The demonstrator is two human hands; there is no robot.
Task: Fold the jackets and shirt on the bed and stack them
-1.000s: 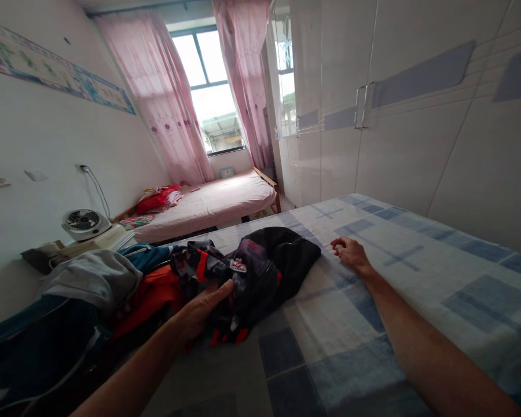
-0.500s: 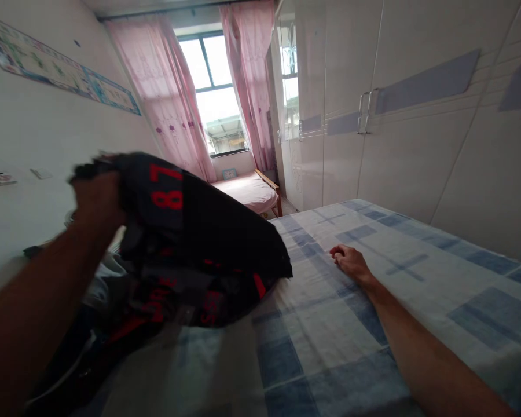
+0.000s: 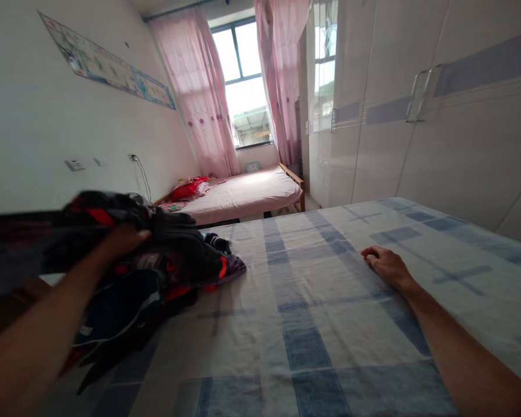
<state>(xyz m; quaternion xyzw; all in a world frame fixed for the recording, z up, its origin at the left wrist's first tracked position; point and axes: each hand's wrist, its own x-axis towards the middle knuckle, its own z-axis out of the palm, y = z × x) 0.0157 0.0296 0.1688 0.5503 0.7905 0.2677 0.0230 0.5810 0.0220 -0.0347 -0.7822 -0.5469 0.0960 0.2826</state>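
On the left of the bed lies a heap of dark clothes (image 3: 121, 307), navy and black with red parts. My left hand (image 3: 124, 240) is at the top of it, closed on a black jersey (image 3: 173, 237) with red trim. Its thumb shows against the cloth, while the fabric hides the other fingers. Part of the dark cloth stretches to the left edge, blurred. My right hand (image 3: 386, 266) rests on the checked bedsheet (image 3: 260, 336), fingers curled in and nothing visible in them.
Beyond this bed stands a second bed with a pink sheet (image 3: 252, 188) and red cloth (image 3: 191, 188) on it. A white wardrobe (image 3: 386, 145) lines the right side. Pink curtains (image 3: 195, 92) hang at the window. A plugged-in cord (image 3: 143, 174) runs down the left wall.
My left hand has brought the raised jersey down and left onto the heap; its red "87" no longer shows. The view has turned left. My right hand keeps its pose on the bed.
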